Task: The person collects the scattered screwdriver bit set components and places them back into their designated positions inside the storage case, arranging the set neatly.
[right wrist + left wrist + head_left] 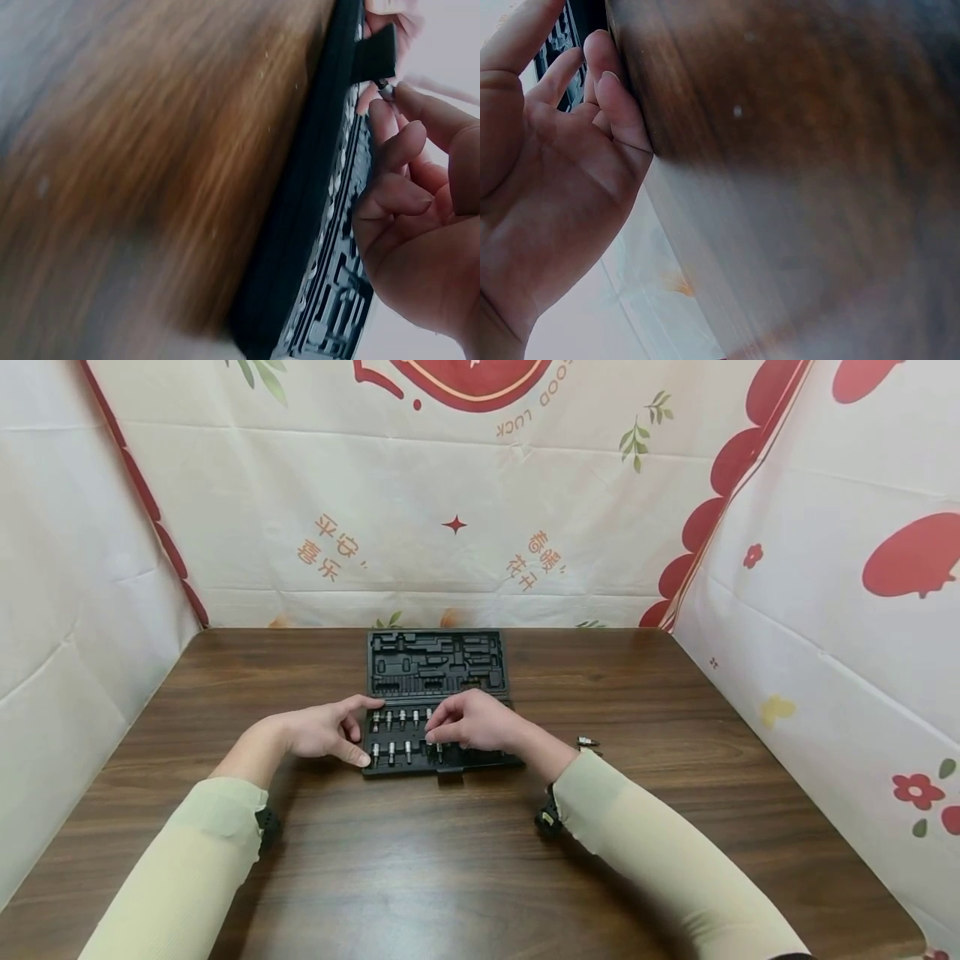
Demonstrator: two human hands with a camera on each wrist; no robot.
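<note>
Over the near row of the black case (397, 734), the right hand (480, 721) pinches a small metal bit (386, 91) between thumb and forefinger, its other fingers curled in. In the right-wrist view this bit shows just beside the case's latch (375, 56); whether it is seated in a slot or only held above one is too small to tell. At the case's left end, the left hand (322, 729) is spread along the edge, thumb on the near corner and forefinger reaching toward the hinge side, gripping no bit; it seems to steady the case. The case lies on the table (390, 877) with its lid (438, 662) folded back on the far side.

If the case is being filled, the work looks well along. On the left of the case, five far-row bits (402, 719) stand in line, and near-row bits (392, 752) stand at the left end and by the right fingertips. What is left appears to be the pinched bit and at least one loose bit (587, 741) on the table to the right of the case, beside the right forearm. The slots under the right hand are hidden, so the full count cannot be told.
</note>
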